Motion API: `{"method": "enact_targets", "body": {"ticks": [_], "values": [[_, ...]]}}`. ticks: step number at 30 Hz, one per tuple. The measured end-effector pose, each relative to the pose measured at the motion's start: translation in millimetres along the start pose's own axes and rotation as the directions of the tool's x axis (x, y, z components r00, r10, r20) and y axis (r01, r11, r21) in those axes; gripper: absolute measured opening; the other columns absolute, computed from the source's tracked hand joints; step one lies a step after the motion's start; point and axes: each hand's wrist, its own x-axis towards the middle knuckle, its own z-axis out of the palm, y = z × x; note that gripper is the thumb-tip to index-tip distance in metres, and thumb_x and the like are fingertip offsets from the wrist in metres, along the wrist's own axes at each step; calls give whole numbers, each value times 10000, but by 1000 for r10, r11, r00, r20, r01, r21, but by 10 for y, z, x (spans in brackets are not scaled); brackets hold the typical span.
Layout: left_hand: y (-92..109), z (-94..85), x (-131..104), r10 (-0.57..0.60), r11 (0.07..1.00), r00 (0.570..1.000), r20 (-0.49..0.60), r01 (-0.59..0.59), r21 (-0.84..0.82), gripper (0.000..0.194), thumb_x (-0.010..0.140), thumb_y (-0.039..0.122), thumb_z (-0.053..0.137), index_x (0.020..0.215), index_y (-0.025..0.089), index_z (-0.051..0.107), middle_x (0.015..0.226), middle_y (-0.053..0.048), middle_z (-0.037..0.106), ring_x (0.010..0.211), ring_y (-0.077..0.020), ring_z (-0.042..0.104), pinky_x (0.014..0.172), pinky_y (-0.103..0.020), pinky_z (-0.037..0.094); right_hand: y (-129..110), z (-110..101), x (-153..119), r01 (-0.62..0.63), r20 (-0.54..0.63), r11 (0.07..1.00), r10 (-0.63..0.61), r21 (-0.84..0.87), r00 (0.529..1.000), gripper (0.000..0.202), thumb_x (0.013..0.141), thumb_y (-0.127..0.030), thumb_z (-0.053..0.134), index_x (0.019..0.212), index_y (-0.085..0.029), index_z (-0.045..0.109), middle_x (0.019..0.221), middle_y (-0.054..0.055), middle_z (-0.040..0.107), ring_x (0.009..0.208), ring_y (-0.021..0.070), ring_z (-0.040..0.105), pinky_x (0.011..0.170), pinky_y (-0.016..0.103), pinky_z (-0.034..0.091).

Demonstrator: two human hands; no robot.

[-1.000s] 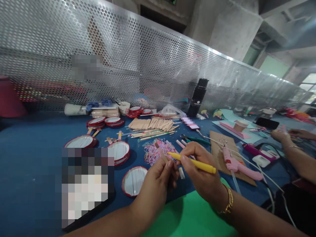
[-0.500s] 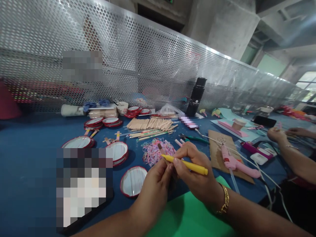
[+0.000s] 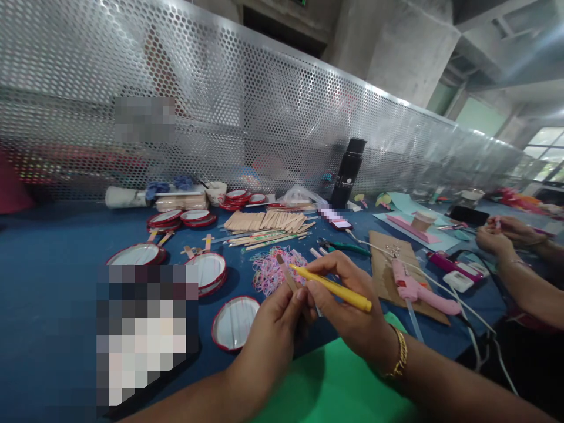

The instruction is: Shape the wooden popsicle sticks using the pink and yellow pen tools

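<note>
My left hand is closed on a small wooden stick with a dark brown tip that points up and away. In my right hand is a yellow marker, its tip close to the stick's upper part. Behind the stick lies a heap of pink and purple loops. A red-rimmed round lid rests left of my left hand. Green paper lies beneath my forearms.
Wooden sticks lie beyond the loops. A black bottle stands by the perforated metal screen. To the right, a pink glue gun rests on cardboard among white cables. Another person's hands are at far right.
The marker's tip has lifted slightly off the stick, and more of the stick now shows above my left fingers. The other person's hands have come closer together.
</note>
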Motion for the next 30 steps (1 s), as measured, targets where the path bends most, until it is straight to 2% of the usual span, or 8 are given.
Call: {"method": "enact_targets", "body": {"ticks": [4, 9, 12, 16, 21, 30], "values": [[1, -3, 0, 20, 1000, 1000, 4, -20, 22, 457, 783, 628, 613, 718, 184, 525, 604, 46, 478, 494, -79, 355, 464, -230, 229, 12, -10, 0, 15, -2, 999, -15, 42, 1000, 104, 896, -225, 607, 979, -242, 668, 854, 10, 666, 776, 164, 609, 777, 356, 466], [38, 18, -25, 21, 1000, 1000, 11, -21, -21, 414, 783, 596, 633, 760, 194, 535, 587, 70, 418, 493, -77, 296, 475, -237, 210, 1, -34, -21, 64, 50, 997, -66, 53, 997, 142, 909, -205, 568, 956, -271, 684, 776, -18, 668, 749, 162, 595, 871, 410, 430], [53, 28, -27, 19, 1000, 1000, 12, -18, -21, 420, 777, 599, 636, 737, 194, 531, 590, 66, 419, 496, -79, 296, 476, -243, 204, -1, -26, -39, -3, 14, 997, 2, 72, 1000, 129, 874, -179, 586, 958, -248, 655, 801, -10, 650, 745, 161, 596, 783, 370, 460], [52, 23, -25, 33, 999, 999, 16, -33, -3, 423, 783, 589, 632, 692, 192, 516, 579, 64, 425, 496, -81, 311, 475, -246, 207, 24, -2, -47, -13, -39, 996, 16, 91, 999, 64, 835, -163, 601, 798, -215, 601, 732, -12, 579, 671, 145, 547, 633, 306, 447], [32, 6, -22, 13, 1000, 1000, 12, -13, 14, 432, 784, 602, 617, 687, 191, 528, 570, 56, 451, 481, -82, 330, 469, -244, 213, 55, 10, -41, -44, -27, 995, 47, 93, 999, 178, 883, -204, 553, 705, -206, 544, 690, -6, 553, 657, 146, 527, 625, 312, 426], [37, 17, -15, 40, 999, 999, 8, -40, 9, 424, 783, 595, 625, 685, 196, 521, 580, 59, 450, 491, -82, 332, 478, -238, 245, 44, 25, -39, -68, 3, 996, 68, 50, 998, 180, 894, -251, 563, 720, -208, 548, 691, 0, 564, 661, 156, 520, 644, 325, 410]]}}
